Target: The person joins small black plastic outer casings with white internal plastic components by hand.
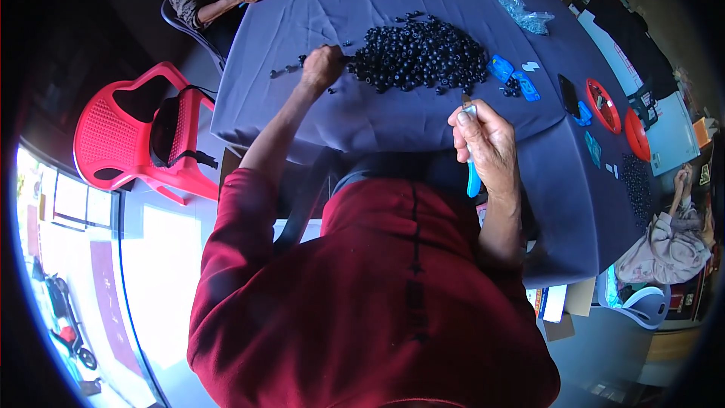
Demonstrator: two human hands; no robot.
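Head view is showing the heap of dark round pieces (419,53) lying on the cloth-covered table (264,102), between and beyond the hands, probably so that both are having it within easy reach. Left hand (322,66) is curling at the heap's left side, near a few stray pieces (290,69); its fingers are hiding whatever is between them, so I cannot tell whether it is gripping anything. Right hand (489,140) is closing narrowly around a slim blue-and-white tool (473,177), its tip pointing toward the heap, seemingly to leave the working end uncovered. Blue packets (500,68) are bordering the heap's right side, narrowing sideways room there, while a dark phone (568,94) and a red tray (603,106) are sitting farther right. Near the person, bare cloth is running down to the table's front edge, leaving room between heap and body; leftward, more bare cloth is giving the left hand space.
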